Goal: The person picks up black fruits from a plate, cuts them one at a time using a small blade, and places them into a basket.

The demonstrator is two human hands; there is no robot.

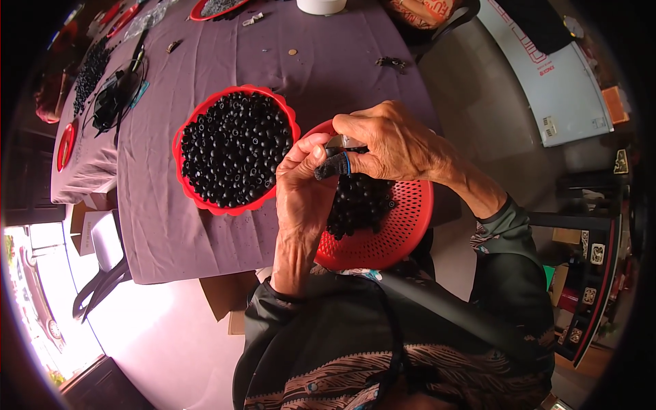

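Observation:
My left hand (301, 195) and my right hand (396, 143) meet above the red perforated basket (410, 222). Between them shows a small flat grey metal blade (342, 142), gripped by my right hand. A black knitted finger cover (332, 167) with a blue edge sits on my right thumb. My left thumb and fingers are pinched close to the blade; what they hold is too small or hidden to make out. Under my hands, small black round pieces (359, 208) fill part of the basket. To the left stands a red scalloped bowl (179, 154) heaped with black bead-like pieces (236, 150).
A purple cloth (164, 246) covers the table. At the far side are a white container (321, 6), a red dish (198, 12) and small scraps. Black cables (109, 102) lie left, near a red lid-like dish (66, 147). A shelf unit (581, 273) stands right.

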